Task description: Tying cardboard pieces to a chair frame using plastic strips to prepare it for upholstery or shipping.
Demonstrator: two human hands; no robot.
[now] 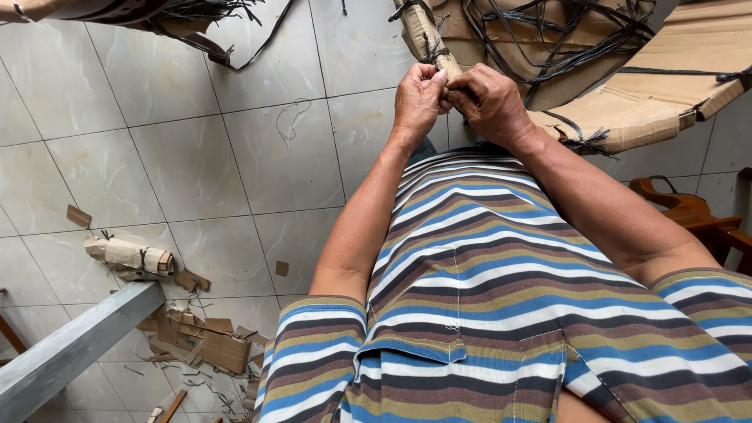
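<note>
Floor, left: a small cardboard roll (129, 258) bound with dark ties lies on the pale floor tiles (196, 157), with torn cardboard scraps (205, 341) strewn just below it and a grey beam (70, 352) slanting across the lower corner.

Left hand: the left hand (417, 100) is raised in front of the striped shirt (501, 313), fingers (433, 78) curled in tight and pressed together at the tips, pinching at the lower end of the wrapped piece.

Wrapped piece: a cardboard-wrapped bar (423, 35) runs up and slightly leftward from the hands, its long axis leaning away from the person; its near end sits right at the fingertips of both hands.

Tie: a thin dark strap (433, 53) circles the bar just above the left hand; both hands seem to be pinching its loose end, though the strand itself is too fine to make out between them.

Right hand: the right hand (489, 102) touches the left, knuckle to knuckle, its fingers (464, 88) folded shut on the same spot. Neither hand is clearly nearer; they meet at the bar's end.

Right side: a broad curved cardboard-wrapped frame (650, 98) spreads beyond the right wrist, loose dark straps (548, 39) tangled over it, and a brown wooden chair part (689, 211) stands near the right forearm.
</note>
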